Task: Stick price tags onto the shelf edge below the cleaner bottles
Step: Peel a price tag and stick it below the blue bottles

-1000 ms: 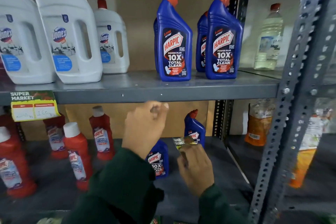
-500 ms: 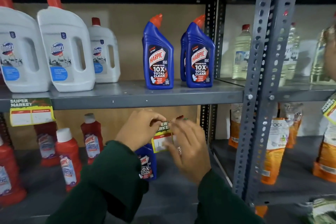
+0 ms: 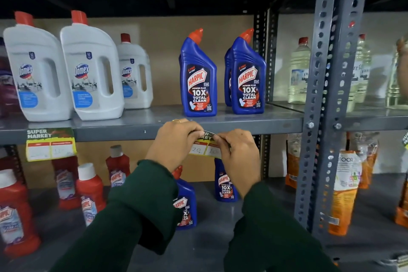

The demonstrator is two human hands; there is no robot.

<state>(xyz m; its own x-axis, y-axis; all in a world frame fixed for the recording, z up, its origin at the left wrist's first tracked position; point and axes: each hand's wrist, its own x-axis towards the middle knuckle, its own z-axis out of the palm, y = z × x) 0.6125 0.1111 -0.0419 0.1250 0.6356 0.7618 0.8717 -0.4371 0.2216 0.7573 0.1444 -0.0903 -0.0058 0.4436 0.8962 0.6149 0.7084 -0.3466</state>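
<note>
Two blue Harpic cleaner bottles (image 3: 199, 77) stand on the grey shelf (image 3: 276, 122). Just below them, both hands pinch a yellow and green price tag (image 3: 202, 147) against the shelf's front edge. My left hand (image 3: 174, 142) grips its top left corner. My right hand (image 3: 239, 150) grips its top right and covers that side. Handwritten numbers show on the tag's white boxes. Further left, another price tag (image 3: 50, 143) hangs stuck to the same edge under the white Domex bottles (image 3: 90, 73).
A perforated grey upright (image 3: 324, 117) stands right of my hands. Clear liquid bottles (image 3: 299, 70) sit on the right bay's shelf. Below are red cleaner bottles (image 3: 89, 192), small blue Harpic bottles (image 3: 225, 183) and orange pouches (image 3: 344, 192).
My hands have brought the tag together and lifted it from below the shelf up to the shelf edge under the blue bottles. The view has shifted right and pulled back.
</note>
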